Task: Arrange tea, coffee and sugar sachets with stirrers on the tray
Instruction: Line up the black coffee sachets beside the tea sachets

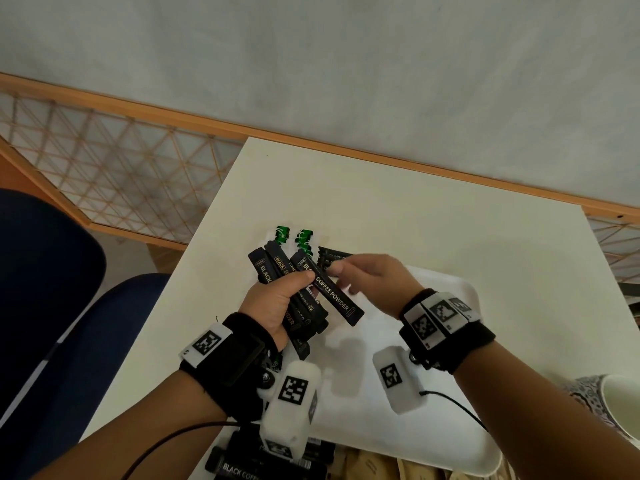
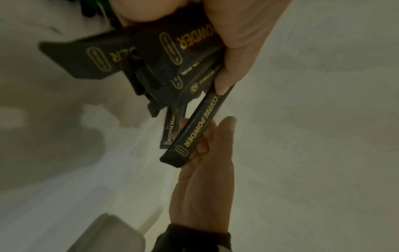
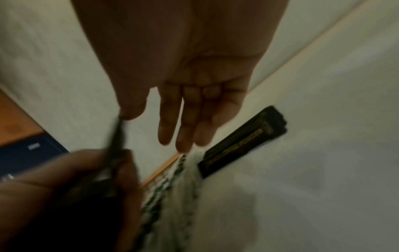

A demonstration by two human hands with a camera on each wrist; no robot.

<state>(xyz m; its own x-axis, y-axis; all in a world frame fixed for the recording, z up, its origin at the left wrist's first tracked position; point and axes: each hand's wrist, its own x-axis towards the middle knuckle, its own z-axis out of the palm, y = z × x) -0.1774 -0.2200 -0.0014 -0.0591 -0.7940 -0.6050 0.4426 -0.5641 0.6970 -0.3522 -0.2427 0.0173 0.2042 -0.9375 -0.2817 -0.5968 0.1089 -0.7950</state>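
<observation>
Closest to you, at the near edge of the surface, there's a loose heap of black coffee sachets with a few tan paper sachets beside them, and a patterned paper cup sits off by your right forearm. The white tray lies flat under your right wrist, with the near part of its floor bare. A bit further out, your left hand has its fingers curled round a fanned bundle of black coffee sticks, thumb pressed across the top of them, held up over the surface just left of the tray. One stick labelled coffee powder pokes out of the fan toward your right side; in the left wrist view it lies across the fingers of your right hand. In the right wrist view those fingers look mostly straight and relaxed, with the thumb tip just touching the stick's edge, but that shot is blurry, so you can't really tell if it's a proper pinch or only contact. Past both hands, a small stack of black sachets lies flat at the tray's far left corner, and just left of it two green-topped sachets lie side by side, though I can't make out whether those sit on the tray or off it.
</observation>
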